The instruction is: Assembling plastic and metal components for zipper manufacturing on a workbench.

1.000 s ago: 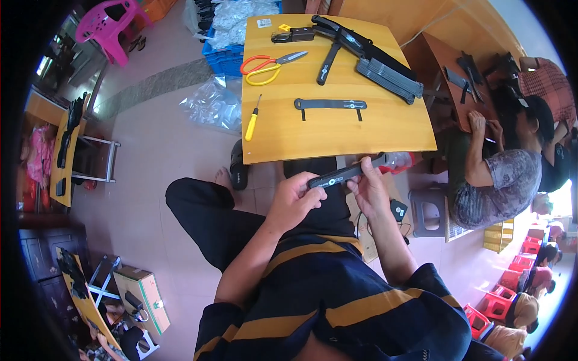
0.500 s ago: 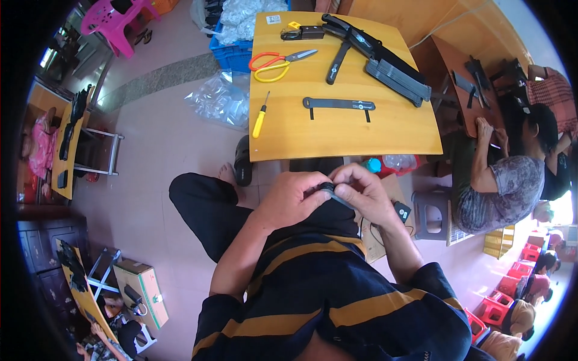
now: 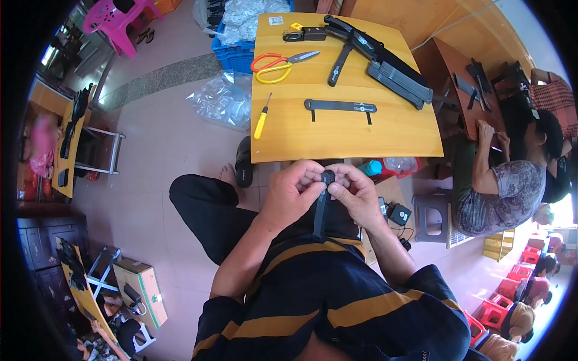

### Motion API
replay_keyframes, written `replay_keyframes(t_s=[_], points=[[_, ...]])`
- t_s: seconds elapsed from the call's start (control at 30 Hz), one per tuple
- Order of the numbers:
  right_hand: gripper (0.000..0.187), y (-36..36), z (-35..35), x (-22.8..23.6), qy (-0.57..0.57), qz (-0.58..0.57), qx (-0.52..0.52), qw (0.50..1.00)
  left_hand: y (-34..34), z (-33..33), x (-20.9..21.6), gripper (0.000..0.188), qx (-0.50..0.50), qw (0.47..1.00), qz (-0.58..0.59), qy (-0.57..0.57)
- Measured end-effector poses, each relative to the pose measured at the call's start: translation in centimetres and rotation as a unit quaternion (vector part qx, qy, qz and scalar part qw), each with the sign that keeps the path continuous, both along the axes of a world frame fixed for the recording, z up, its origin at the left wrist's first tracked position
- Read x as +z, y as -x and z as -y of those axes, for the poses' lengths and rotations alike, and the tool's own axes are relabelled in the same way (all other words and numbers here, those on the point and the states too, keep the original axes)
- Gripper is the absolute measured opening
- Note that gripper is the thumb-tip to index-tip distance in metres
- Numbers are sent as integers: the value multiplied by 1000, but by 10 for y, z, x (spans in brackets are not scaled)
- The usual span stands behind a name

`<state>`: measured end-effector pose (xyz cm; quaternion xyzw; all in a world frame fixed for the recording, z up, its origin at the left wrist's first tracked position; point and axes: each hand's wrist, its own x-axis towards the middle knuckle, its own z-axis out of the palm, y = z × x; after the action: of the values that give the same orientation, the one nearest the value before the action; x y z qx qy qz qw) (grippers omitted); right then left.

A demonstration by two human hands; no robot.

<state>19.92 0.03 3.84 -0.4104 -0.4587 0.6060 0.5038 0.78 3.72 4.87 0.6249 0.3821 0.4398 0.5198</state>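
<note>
Over my lap, both hands pinch the rounded end of a dark flat strap [image 3: 320, 218], which hangs down toward my shirt. My left hand [image 3: 291, 196] grips that end from the left, thumb against forefinger. From the other side my right hand [image 3: 357, 197] closes on the same round end. On the table in front lies a similar dark strap [image 3: 340, 106] with a rounded end, above two short black strips. A pile of dark straps [image 3: 400, 84] rests at the table's far right, beside a single strap [image 3: 341, 63].
The yellow wooden table [image 3: 289, 135] carries scissors [image 3: 283, 65] with red and yellow handles, a yellow-handled screwdriver [image 3: 261, 122] and a brown case [image 3: 313, 33]. Behind it stands a blue crate [image 3: 233, 57] of plastic-wrapped items. A co-worker [image 3: 503, 186] sits at the right by another table.
The strap in my hands has turned: its length now hangs toward me and its round end faces up. Both hands have shifted slightly, and the right hand has turned with it.
</note>
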Motion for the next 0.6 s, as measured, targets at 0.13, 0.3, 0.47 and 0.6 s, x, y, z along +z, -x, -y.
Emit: replay_keyframes(t_s=[0.13, 0.3, 0.47, 0.6], points=[[20, -8, -3, -5, 8, -1, 20, 1000, -1, 0, 3, 17, 9, 1000, -9, -23], [12, -19, -7, -7, 25, 42, 4, 999, -2, 1, 2, 18, 17, 995, -71, -73], [11, -15, -6, 6, 35, 61, -13, 997, -7, 3, 1, 21, 38, 995, -43, -78], [9, -15, -4, 4, 20, 108, -36, 993, -6, 3, 8, 22, 30, 989, -73, -124]])
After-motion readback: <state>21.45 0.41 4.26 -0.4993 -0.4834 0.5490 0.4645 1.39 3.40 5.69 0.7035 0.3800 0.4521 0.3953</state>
